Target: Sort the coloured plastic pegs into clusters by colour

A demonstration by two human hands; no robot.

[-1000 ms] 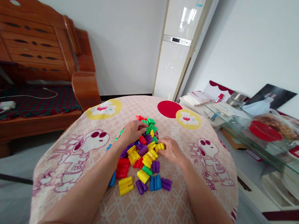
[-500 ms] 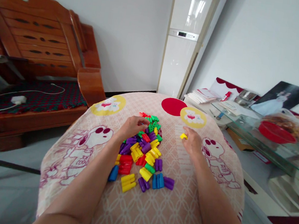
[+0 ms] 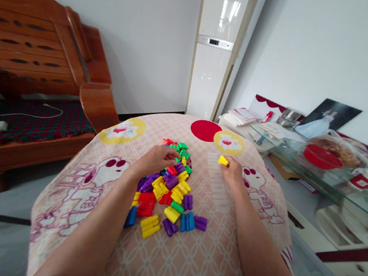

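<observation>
A loose heap of coloured plastic toy blocks, each shaped like short tubes joined side by side, lies at the middle of the table. My left hand (image 3: 159, 159) is over the far left part of the heap, close to the green blocks (image 3: 182, 148), its fingers loosely bent and apart. Nothing shows between them, though the palm side is hidden. To the right of the heap, my right hand (image 3: 233, 172) pinches a yellow block (image 3: 223, 160) between thumb and fingers. Nearer to me lie purple blocks (image 3: 200, 222), a blue block (image 3: 188, 221) and another yellow block (image 3: 150, 226).
A patterned cloth (image 3: 170, 260) covers the round table. At left stands a wooden bench (image 3: 94, 105); behind the table is a tall white cabinet unit (image 3: 207, 78). A glass-topped stand (image 3: 287, 163) at right holds papers, a red bowl (image 3: 323, 157) and a photo (image 3: 329, 119).
My right hand has lifted and turned the yellow block, which now shows more fully. The left hand's fingers have shifted slightly over the heap. The whole view has swung to the right.
</observation>
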